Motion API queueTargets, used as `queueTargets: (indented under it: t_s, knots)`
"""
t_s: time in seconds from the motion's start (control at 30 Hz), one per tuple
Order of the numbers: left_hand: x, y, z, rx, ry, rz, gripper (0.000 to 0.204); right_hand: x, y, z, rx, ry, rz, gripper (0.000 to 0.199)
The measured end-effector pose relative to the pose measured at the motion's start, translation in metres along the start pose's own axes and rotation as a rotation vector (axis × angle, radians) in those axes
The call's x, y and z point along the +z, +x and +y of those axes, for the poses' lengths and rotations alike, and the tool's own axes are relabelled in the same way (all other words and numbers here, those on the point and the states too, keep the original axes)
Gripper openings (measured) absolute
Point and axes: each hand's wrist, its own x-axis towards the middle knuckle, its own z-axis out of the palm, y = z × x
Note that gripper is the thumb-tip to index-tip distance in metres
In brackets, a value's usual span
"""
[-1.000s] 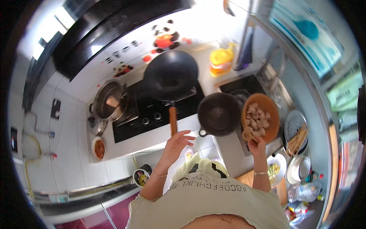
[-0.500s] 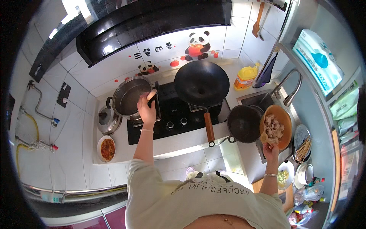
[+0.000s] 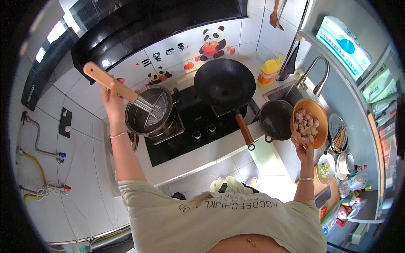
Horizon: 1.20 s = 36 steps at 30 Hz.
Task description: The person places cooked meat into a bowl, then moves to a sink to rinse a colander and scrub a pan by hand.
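Note:
My left hand grips the wooden handle of a wire skimmer, whose mesh basket sits inside a steel pot on the left of the black stove. My right hand holds an orange bowl of pale meat chunks from below, over the counter at the right. A large black wok with a wooden handle stands on the right burner, between the two hands.
A smaller dark pan sits right of the stove beside the bowl. A yellow bottle stands at the back near the sink tap. Plates, small bowls and packets crowd the counter at the right.
My left hand moved from the wok's handle to the pot and now lifts the skimmer by its handle. The orange bowl stays held at the right.

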Motion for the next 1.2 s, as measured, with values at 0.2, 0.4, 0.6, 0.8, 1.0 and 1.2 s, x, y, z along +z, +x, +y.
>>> queueTargets:
  t_s: [0.2, 0.4, 0.6, 0.8, 1.0, 1.2]
  knots:
    - [0.012, 0.003, 0.014, 0.222, 0.158, 0.149, 0.020, 0.004, -0.004, 0.003, 0.003, -0.033, -0.075, 0.029]
    - [0.027, -0.003, 0.018, 0.271, 0.306, 0.264, 0.020, 0.016, -0.015, 0.001, -0.029, -0.047, -0.123, 0.035]
    - [0.020, -0.029, 0.010, 0.230, 0.340, 0.037, 0.012, 0.015, -0.019, 0.002, -0.044, -0.032, -0.147, 0.034]
    - [0.039, -0.043, 0.039, 0.176, 0.492, -0.264, 0.018, 0.011, -0.020, 0.002, -0.046, -0.050, -0.113, 0.032]
    - [0.056, -0.050, 0.056, 0.084, 0.449, -0.447, 0.024, 0.015, -0.024, 0.004, -0.061, -0.087, -0.099, 0.031]
    - [0.079, -0.051, 0.066, 0.176, 0.517, -0.623, 0.026, 0.017, -0.025, 0.006, -0.024, -0.047, -0.034, 0.027]
